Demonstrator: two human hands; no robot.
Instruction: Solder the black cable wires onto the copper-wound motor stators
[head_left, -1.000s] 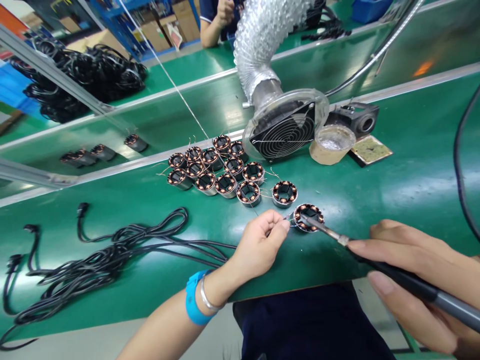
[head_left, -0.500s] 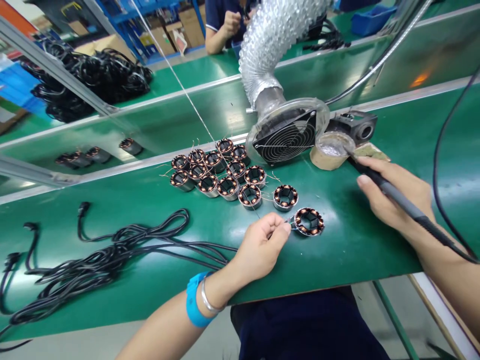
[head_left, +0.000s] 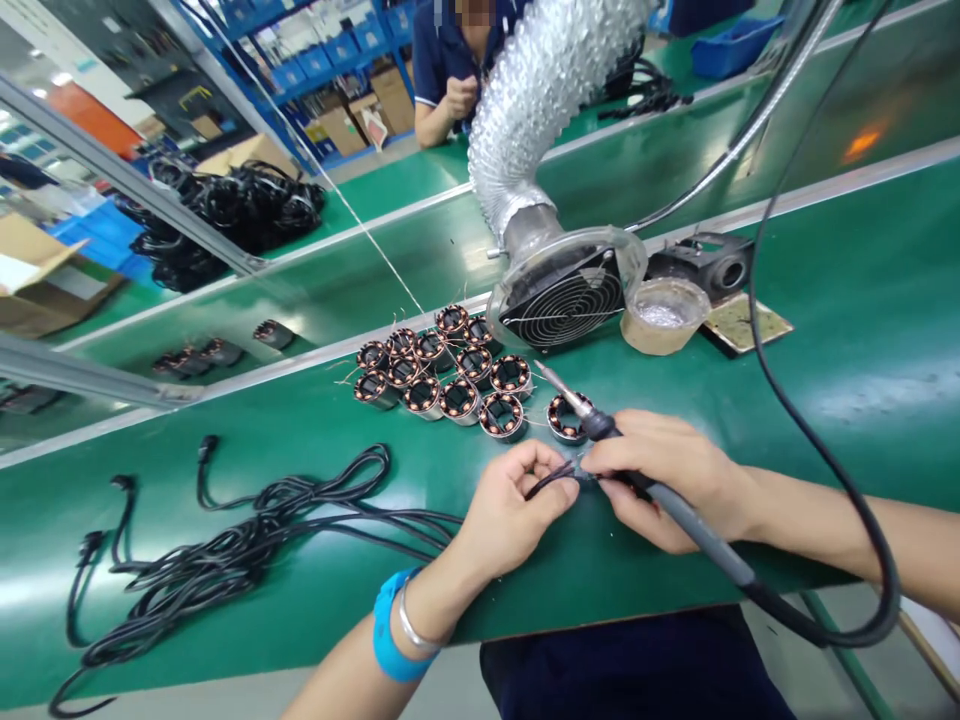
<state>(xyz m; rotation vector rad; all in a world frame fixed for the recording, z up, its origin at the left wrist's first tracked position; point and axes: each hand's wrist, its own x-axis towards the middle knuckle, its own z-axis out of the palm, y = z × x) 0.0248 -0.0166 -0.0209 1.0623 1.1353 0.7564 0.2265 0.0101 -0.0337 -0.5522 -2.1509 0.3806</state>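
Observation:
My left hand (head_left: pixel 517 510), with a blue band and a silver bangle at the wrist, pinches thin dark wires (head_left: pixel 551 478) near the bench's front edge. My right hand (head_left: pixel 667 480) is closed around a soldering iron (head_left: pixel 694 525), whose metal tip points up and left over a copper-wound stator (head_left: pixel 562 420). The right fingertips meet the wire ends beside my left thumb. The stator seen earlier near the wires is hidden behind my right hand. Several more stators (head_left: pixel 459 400) stand grouped behind my left hand.
Black power cables (head_left: pixel 247 530) lie on the left. A fan hood (head_left: pixel 570 300) on a silver duct (head_left: pixel 517 120) stands behind the stators. Right of it are a round tub (head_left: pixel 664 315), an iron holder (head_left: pixel 724 265) and a flat pad (head_left: pixel 750 325). A person (head_left: pixel 457 80) sits across.
My right hand has brought the iron from the tub down and left, to beside my left hand. The flat pad is now in fuller view. The camera view has shifted slightly.

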